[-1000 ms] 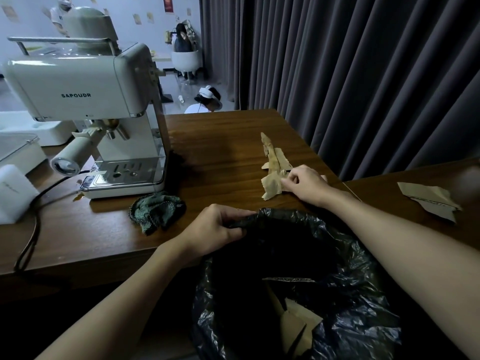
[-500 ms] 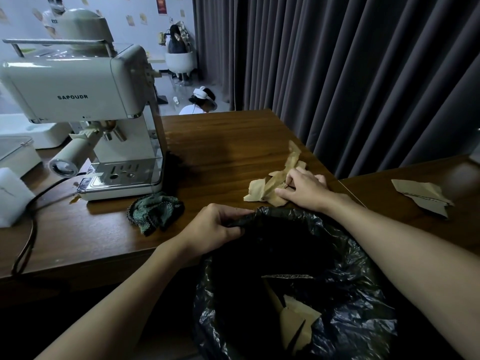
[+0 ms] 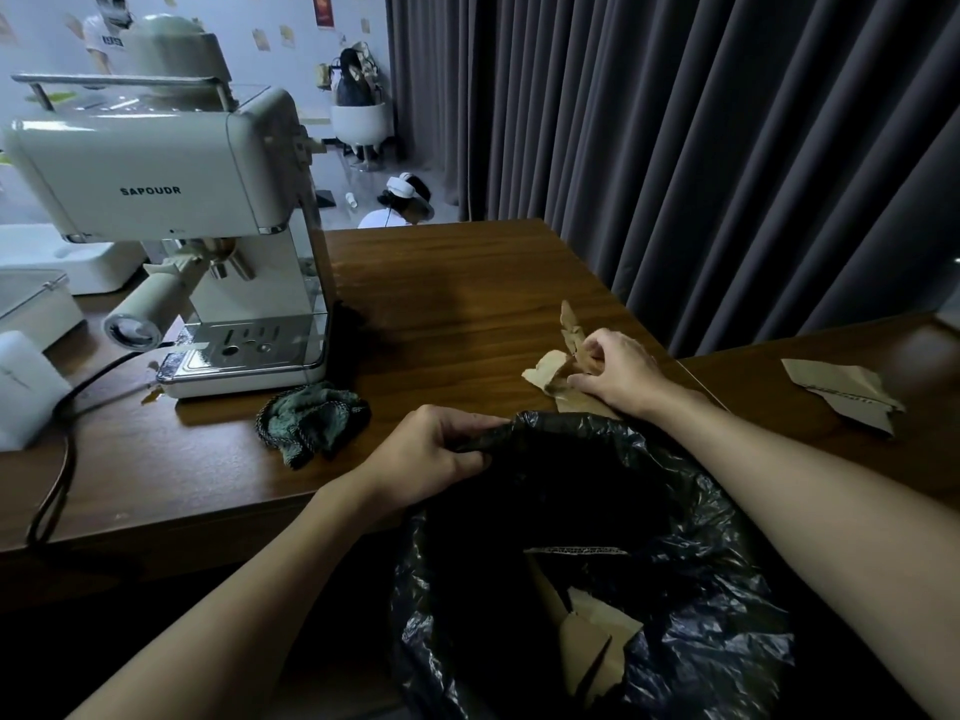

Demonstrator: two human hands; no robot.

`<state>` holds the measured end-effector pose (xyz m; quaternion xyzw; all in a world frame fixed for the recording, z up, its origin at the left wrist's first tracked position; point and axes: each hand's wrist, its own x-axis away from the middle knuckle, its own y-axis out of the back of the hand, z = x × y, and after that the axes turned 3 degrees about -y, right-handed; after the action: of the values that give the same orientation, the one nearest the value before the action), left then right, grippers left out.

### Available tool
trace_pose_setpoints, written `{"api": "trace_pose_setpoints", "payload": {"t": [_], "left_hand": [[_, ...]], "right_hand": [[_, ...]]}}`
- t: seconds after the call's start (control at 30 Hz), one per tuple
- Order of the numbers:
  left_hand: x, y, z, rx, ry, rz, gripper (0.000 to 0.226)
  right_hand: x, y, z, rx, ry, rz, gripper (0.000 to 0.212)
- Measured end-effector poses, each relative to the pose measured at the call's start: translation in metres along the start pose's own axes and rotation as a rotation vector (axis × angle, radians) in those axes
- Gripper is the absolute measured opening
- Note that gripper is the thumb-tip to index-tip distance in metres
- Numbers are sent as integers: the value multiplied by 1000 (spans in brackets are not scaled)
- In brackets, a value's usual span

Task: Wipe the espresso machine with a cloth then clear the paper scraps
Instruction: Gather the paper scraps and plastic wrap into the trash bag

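Scraps lie pinched in the right grip on the bench, just beyond the bag rim the left grip holds.

Part of the brown paper scraps sits hidden under the right hand. We see the black bag run off the bottom edge, its depths too dark to read. Far right, there's a blurred dark shape we can't identify.
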<state>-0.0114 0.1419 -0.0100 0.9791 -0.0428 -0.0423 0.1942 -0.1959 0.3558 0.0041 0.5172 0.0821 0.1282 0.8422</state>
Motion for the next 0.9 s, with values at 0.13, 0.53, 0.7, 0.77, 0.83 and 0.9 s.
{"api": "trace_pose_setpoints", "payload": {"t": [0.13, 0.53, 0.7, 0.77, 0.83, 0.9], "left_hand": [[0, 1, 1, 12, -2, 5, 47], [2, 0, -3, 34, -67, 27, 49], [3, 0, -4, 30, -74, 50, 46], [2, 1, -5, 21, -78, 65, 46], [2, 1, -8, -10, -85, 61, 50], [3, 0, -11, -18, -89, 61, 54]], "right_hand": [[3, 5, -7, -81, 10, -64, 26], [51, 48, -1, -272, 158, -294, 14], [109, 68, 9, -255, 264, -185, 11], [133, 71, 12, -237, 298, -144, 10], [154, 71, 12, -206, 334, -86, 9], [174, 68, 11, -172, 353, -9, 8]]}}
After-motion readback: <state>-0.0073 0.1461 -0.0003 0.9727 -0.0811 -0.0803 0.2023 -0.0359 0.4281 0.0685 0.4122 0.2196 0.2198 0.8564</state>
